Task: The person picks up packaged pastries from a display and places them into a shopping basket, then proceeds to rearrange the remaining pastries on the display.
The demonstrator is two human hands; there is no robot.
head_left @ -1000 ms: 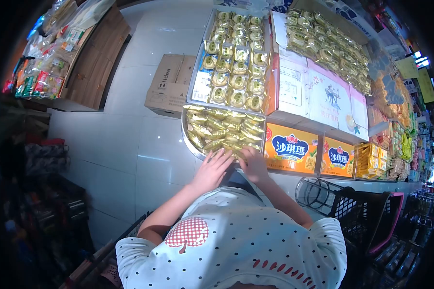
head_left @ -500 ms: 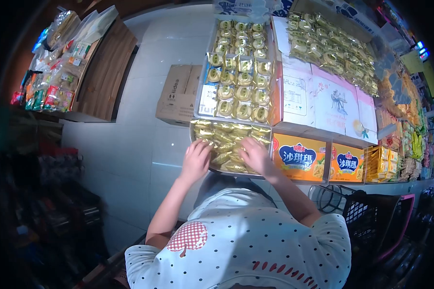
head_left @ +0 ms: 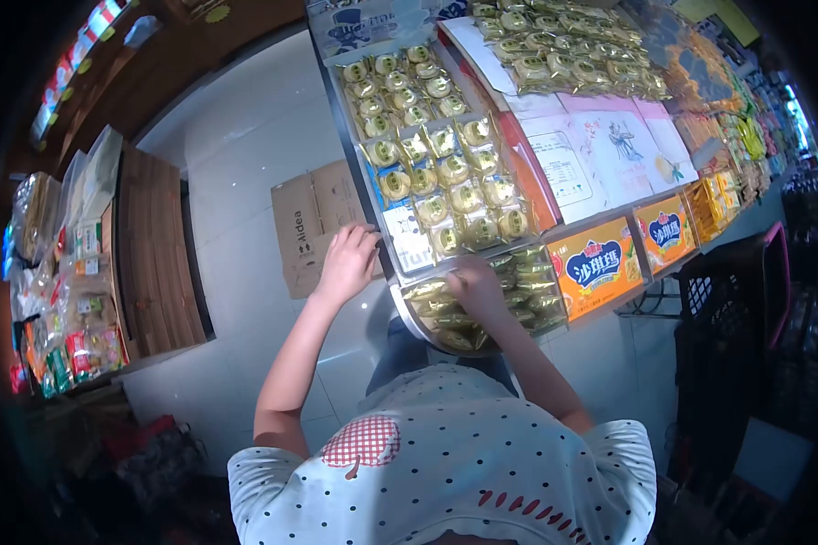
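Note:
Gold-wrapped packets (head_left: 454, 318) fill the near compartment of the display. Over them is my right hand (head_left: 478, 289), blurred, its fingers bent down toward the packets; whether it grips one cannot be made out. My left hand (head_left: 349, 263) rests by the left edge of the display, outside the compartment, fingers spread and holding nothing. Just beyond, rows of round gold-wrapped cakes (head_left: 464, 198) lie in a clear tray.
A cardboard box (head_left: 309, 227) lies on the floor to the left. Orange boxes (head_left: 598, 267) stand right of the near compartment, below a white-and-pink carton (head_left: 623, 145). A wooden stand (head_left: 154, 254) with bagged goods is at the far left. A black crate (head_left: 736, 291) sits at the right.
The view has turned, so the display looks tilted. My left hand has left the packets and moved out past the left edge. My right hand is still over the packets.

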